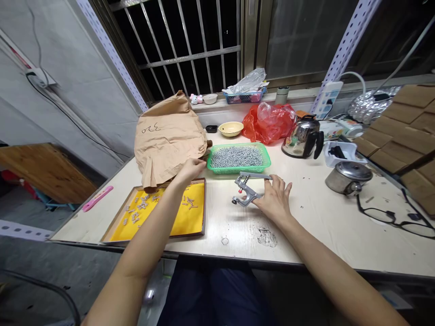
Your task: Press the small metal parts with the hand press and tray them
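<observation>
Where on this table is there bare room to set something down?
The tabletop shows bare between the yellow-lined tray and the grey tool in the right hand, nearer the person than the green basket. Another patch, lightly specked, lies between the right forearm and the glasses. It's crowded along the back, from the paper bag to the kettle.

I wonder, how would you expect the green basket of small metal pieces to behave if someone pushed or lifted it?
The green basket is probably heavy for its size, holding many small metal pieces. It looks thin-walled, so it may flex if lifted by one edge. Wide and low, it seems unlikely to tip when pushed.
</observation>
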Demonstrator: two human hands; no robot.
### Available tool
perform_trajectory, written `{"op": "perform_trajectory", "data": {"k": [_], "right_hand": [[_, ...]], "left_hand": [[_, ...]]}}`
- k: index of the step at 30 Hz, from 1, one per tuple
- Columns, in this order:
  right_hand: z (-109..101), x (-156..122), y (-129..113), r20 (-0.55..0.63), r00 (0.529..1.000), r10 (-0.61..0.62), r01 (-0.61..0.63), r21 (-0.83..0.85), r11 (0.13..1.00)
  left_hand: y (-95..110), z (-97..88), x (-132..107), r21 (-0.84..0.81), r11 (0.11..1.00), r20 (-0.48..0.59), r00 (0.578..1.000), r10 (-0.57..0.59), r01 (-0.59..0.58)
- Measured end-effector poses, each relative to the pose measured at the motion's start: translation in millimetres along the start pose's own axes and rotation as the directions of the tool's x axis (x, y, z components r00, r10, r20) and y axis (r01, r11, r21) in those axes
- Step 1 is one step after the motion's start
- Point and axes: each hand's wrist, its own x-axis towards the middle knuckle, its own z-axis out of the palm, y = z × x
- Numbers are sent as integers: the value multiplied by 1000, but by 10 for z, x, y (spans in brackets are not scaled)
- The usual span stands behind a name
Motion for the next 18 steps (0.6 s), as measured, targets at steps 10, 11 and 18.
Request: {"op": "perform_trajectory", "data": {"k": [10, 11, 18], "right_hand": [[47, -48, -28, 22, 996, -89, 89, 14, 996], [57, -50, -22, 21, 996, -91, 91, 9, 996], [50, -57, -30, 29, 988, -153, 154, -9, 988]], "left_hand": [[-655, -526, -544, 369, 929, 217, 975, -56, -29], [-685, -514, -570, 345, 939, 227, 971, -78, -5], [-554, -300, -786, 109, 992, 32, 997, -70, 66]]}}
